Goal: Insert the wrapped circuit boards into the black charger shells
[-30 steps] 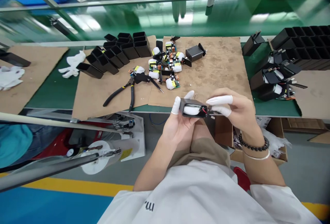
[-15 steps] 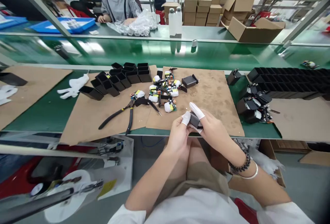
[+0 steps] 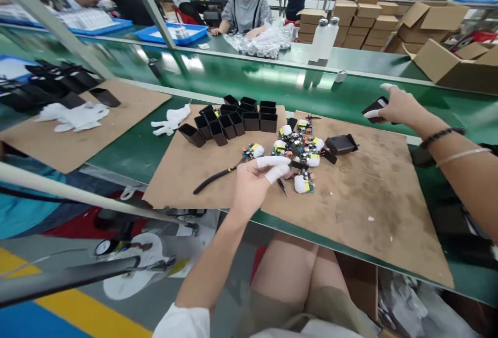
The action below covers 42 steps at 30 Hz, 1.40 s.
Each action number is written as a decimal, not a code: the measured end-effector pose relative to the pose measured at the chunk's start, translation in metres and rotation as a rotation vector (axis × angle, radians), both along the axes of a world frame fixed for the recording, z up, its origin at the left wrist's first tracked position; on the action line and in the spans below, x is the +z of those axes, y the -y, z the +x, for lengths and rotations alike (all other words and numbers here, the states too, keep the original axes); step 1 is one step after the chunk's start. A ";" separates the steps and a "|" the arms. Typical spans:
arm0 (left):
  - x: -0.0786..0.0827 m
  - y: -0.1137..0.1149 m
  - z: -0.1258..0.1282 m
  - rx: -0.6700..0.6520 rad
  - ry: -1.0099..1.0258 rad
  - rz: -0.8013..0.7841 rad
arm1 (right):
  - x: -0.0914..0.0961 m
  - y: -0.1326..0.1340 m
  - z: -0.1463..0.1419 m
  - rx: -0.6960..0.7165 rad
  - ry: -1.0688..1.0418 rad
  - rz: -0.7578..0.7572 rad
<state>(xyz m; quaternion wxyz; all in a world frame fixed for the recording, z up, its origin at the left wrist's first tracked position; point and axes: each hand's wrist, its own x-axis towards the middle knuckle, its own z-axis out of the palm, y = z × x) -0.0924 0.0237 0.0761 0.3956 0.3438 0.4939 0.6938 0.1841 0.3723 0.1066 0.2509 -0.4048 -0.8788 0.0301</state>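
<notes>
My right hand [image 3: 400, 107] is stretched out to the right over the green belt [image 3: 241, 81], its capped fingers closed on a small black housing [image 3: 374, 108]. My left hand [image 3: 259, 174] hovers over the near edge of the cardboard mat [image 3: 361, 192], fingers curled, right by a heap of small circuit boards [image 3: 301, 156] with white parts. Whether the left fingers hold anything I cannot make out. Black pliers [image 3: 218, 174] lie just left of that hand. An open black case [image 3: 341, 144] sits behind the heap.
Several empty black housings [image 3: 233, 117] stand in rows at the mat's back left, a white glove [image 3: 171, 119] beside them. Another mat with gloves [image 3: 73, 116] and black parts lies left. Across the belt, people sit at a bench with cardboard boxes [image 3: 439, 63] and two white bottles [image 3: 324, 39].
The hands have parted: my right hand carried the black housing up and right to the belt, my left moved forward to the circuit boards. The view swung left and up.
</notes>
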 end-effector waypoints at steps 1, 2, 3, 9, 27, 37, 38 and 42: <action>-0.005 -0.003 -0.014 0.076 -0.050 -0.013 | -0.004 -0.018 -0.006 -0.042 -0.006 -0.004; -0.011 -0.006 -0.028 0.140 -0.092 -0.028 | -0.007 -0.031 -0.013 -0.094 -0.010 -0.011; -0.018 -0.006 -0.039 0.190 -0.124 -0.049 | -0.011 -0.037 -0.021 -0.138 -0.014 -0.017; -0.054 0.029 -0.054 0.280 -0.183 -0.183 | -0.014 -0.002 -0.106 0.005 -0.053 -0.028; -0.055 0.093 -0.009 0.160 -0.364 0.119 | 0.021 0.225 -0.144 0.773 -0.129 -0.454; -0.068 0.104 0.061 -0.566 0.035 -0.269 | 0.008 0.246 -0.057 0.398 -0.127 -0.566; -0.071 0.109 0.068 -0.564 0.014 -0.297 | 0.006 0.227 -0.060 0.273 -0.072 -0.491; -0.081 0.126 0.096 -0.617 -0.124 -0.393 | -0.003 0.170 -0.092 0.043 0.140 -0.390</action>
